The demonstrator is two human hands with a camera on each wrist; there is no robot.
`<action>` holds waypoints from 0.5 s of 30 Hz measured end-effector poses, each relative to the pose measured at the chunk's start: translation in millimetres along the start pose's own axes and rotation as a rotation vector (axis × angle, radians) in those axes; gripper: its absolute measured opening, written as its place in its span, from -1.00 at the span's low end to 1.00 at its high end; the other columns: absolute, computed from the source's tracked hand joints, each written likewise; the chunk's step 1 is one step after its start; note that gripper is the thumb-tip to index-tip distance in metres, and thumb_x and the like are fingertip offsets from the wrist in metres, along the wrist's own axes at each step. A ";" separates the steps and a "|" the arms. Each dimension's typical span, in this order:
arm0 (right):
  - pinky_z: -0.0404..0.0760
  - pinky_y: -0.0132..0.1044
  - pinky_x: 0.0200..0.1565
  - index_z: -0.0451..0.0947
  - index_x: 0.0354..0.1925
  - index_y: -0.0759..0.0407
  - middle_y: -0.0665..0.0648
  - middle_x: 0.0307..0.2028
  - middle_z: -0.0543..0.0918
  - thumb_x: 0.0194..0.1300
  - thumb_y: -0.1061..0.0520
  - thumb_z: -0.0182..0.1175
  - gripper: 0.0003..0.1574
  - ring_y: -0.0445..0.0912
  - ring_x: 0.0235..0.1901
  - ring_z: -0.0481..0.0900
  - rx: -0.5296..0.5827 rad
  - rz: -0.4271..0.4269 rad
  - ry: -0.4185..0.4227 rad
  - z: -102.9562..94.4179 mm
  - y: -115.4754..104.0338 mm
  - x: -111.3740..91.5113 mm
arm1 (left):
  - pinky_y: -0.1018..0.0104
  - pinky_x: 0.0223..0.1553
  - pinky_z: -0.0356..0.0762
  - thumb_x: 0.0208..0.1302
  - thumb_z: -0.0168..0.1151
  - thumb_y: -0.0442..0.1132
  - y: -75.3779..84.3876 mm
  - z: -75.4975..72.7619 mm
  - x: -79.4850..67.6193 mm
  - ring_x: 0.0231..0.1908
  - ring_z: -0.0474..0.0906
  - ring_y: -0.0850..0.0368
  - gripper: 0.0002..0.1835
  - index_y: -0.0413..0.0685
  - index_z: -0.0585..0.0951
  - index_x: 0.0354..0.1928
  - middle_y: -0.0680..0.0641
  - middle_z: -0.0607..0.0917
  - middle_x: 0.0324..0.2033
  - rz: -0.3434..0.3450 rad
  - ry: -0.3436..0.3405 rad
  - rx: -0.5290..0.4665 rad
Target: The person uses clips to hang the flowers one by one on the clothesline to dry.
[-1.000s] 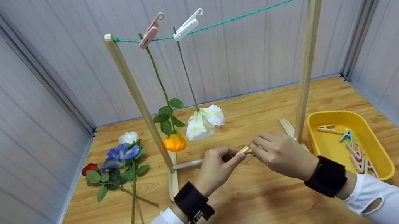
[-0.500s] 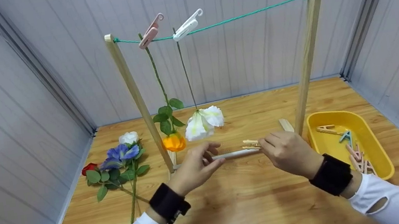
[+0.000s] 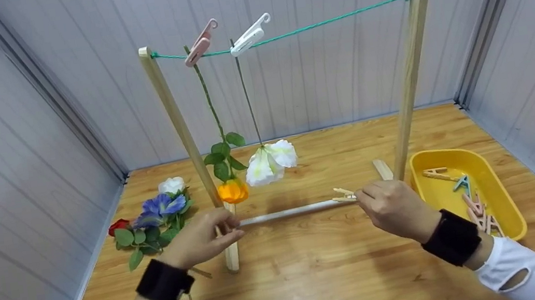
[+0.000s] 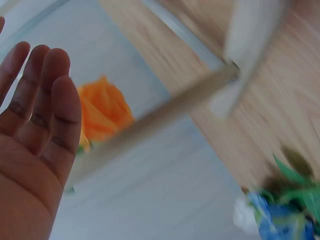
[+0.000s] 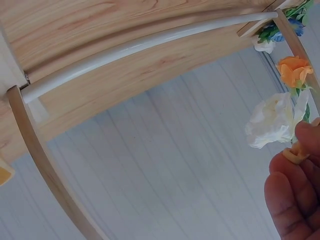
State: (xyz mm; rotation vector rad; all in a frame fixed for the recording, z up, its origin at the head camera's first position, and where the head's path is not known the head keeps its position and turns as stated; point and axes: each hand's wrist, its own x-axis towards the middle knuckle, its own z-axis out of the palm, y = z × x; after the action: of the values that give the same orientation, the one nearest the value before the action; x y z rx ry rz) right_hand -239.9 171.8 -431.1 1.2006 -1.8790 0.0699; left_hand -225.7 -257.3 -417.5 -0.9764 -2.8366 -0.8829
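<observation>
My right hand (image 3: 396, 208) pinches a pale yellow clothespin (image 3: 343, 195) in front of the frame's low white bar. In the right wrist view, thumb and fingers close round one end of it. My left hand (image 3: 201, 239) holds nothing; its fingers are extended in the left wrist view (image 4: 35, 135). It is near the foot of the left post, beside loose artificial flowers: a blue one (image 3: 159, 208), a red rose (image 3: 118, 227) and a white rose (image 3: 171, 185). An orange flower (image 3: 233, 191) and a white flower (image 3: 264, 166) hang upside down from pink (image 3: 198, 49) and white clothespins on a cord.
The green cord (image 3: 323, 23) runs between the left wooden post (image 3: 173, 113) and right post (image 3: 411, 72). A white bar (image 3: 287, 213) joins them low down. At the right, a yellow tray (image 3: 445, 203) holds several clothespins. Panelled walls enclose the table.
My left hand has let go of the pale yellow clothespin and moved left toward the loose flowers. My right hand keeps the clothespin and has shifted slightly right.
</observation>
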 end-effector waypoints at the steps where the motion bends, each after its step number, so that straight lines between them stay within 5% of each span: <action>1: 0.64 -0.23 -0.55 0.68 -0.36 0.36 0.17 -0.49 0.67 0.61 0.30 0.00 -0.59 -0.04 -0.57 0.62 0.004 0.001 0.000 -0.2 -0.2 -0.2 | 0.32 -0.19 0.64 0.52 0.40 -0.13 -4.4 -2.5 -4.9 -0.24 0.65 0.19 -0.88 -0.01 0.75 -0.10 0.03 0.79 -0.21 -0.011 -0.006 0.031; 7: 0.65 -0.23 -0.52 0.71 -0.31 0.36 0.16 -0.47 0.68 0.78 0.19 -0.14 -0.41 -0.05 -0.55 0.63 0.028 0.015 -0.006 0.4 -1.0 -2.8 | 0.12 -0.13 0.72 0.40 0.40 -0.34 -25.9 -9.8 -30.2 -0.17 0.72 -0.02 -0.85 -0.14 0.75 -0.04 -0.10 0.81 -0.13 -0.068 -0.082 0.213; 10: 0.65 -0.23 -0.52 0.71 -0.31 0.35 0.16 -0.48 0.68 0.74 0.20 -0.05 -0.48 -0.05 -0.56 0.62 0.029 0.013 -0.014 1.4 -1.8 -5.4 | -0.01 -0.10 0.75 0.26 0.31 -0.56 -32.8 -7.6 -37.9 -0.13 0.75 -0.13 -0.72 -0.19 0.75 -0.04 -0.15 0.79 -0.12 -0.090 -0.126 0.290; 15: 0.64 -0.24 -0.53 0.74 -0.27 0.38 0.17 -0.47 0.67 0.71 0.22 -0.02 -0.52 -0.06 -0.57 0.58 0.035 0.007 -0.022 3.5 -2.8 -8.1 | -0.02 -0.15 0.76 0.12 0.43 -0.64 -43.1 0.7 -48.8 -0.18 0.73 -0.13 -0.68 -0.14 0.81 -0.16 -0.09 0.74 -0.22 -0.106 -0.162 0.469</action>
State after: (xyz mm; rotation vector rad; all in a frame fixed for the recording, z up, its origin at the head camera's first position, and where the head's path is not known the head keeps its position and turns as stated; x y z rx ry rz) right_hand -238.8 174.4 -439.9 1.2229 -1.9081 0.0936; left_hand -210.9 -312.2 -449.2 -0.8708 -3.0332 -0.1205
